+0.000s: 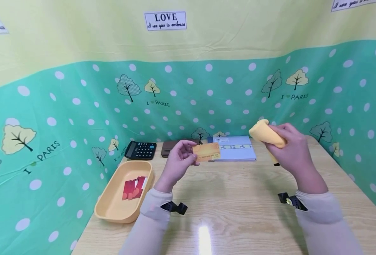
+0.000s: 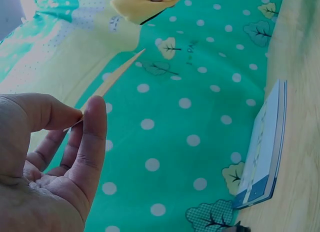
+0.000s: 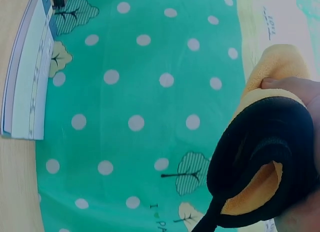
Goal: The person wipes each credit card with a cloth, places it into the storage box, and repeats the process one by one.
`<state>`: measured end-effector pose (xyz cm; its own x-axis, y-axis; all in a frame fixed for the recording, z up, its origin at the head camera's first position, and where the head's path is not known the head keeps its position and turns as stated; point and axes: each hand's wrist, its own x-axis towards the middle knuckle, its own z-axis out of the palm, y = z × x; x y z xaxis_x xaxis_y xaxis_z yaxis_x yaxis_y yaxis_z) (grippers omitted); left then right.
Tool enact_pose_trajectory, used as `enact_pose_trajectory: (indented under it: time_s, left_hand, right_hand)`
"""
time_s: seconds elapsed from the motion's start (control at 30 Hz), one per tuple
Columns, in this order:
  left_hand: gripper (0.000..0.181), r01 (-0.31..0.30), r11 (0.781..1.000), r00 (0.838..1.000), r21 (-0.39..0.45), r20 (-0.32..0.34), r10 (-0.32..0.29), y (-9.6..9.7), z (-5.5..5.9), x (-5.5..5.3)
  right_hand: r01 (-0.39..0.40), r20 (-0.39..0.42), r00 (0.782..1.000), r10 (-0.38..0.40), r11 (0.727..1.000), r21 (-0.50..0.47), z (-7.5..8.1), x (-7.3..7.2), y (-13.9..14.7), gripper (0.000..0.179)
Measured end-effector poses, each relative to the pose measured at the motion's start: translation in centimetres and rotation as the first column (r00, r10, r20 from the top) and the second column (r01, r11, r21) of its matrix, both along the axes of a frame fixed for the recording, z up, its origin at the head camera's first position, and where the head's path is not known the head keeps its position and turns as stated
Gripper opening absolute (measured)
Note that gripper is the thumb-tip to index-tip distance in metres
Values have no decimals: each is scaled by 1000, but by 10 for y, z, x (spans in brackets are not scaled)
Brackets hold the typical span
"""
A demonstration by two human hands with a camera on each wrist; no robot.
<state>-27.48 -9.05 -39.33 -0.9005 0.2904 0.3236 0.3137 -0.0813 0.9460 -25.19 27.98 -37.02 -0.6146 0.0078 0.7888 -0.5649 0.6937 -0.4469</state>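
A gold-orange bank card (image 1: 211, 151) is pinched between the thumb and fingers of my left hand (image 1: 179, 159), held up above the table. In the left wrist view the card (image 2: 119, 74) shows nearly edge-on. My right hand (image 1: 294, 148) grips a folded yellow cloth (image 1: 267, 133), raised to the right of the card and apart from it. Seen from the right wrist, the cloth (image 3: 280, 62) is rolled up, and a broad black edging (image 3: 240, 147) curls round its near end. The palm side of the right hand is hidden.
At the left a yellow plastic tray (image 1: 106, 211) holds several red cards (image 1: 134, 188). Along the back stand a black calculator (image 1: 144, 151), a brown wallet-like case (image 1: 167, 148) and white-blue notebooks (image 1: 237, 150). A polka-dot curtain (image 1: 200, 88) encloses the wooden table (image 1: 232, 205).
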Motion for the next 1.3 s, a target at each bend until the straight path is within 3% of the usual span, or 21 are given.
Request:
enact_pose_trajectory:
  time_s: [0.6,0.93,1.3]
  left_hand:
    - [36,-14,999,1000,45,6,14,1,-4,-1]
    - [39,14,999,1000,42,9,-15,8,-3,0]
    - [38,57,997,998,52,11,-58,20,-11,6]
  right_hand:
    - [-107,21,994,105,992,69,-10,-1,-39,51]
    - [-150,21,989,148,981,124,-15,0,-63,55]
    - [-192,54,981,185,963,190,-24,4,-81,53]
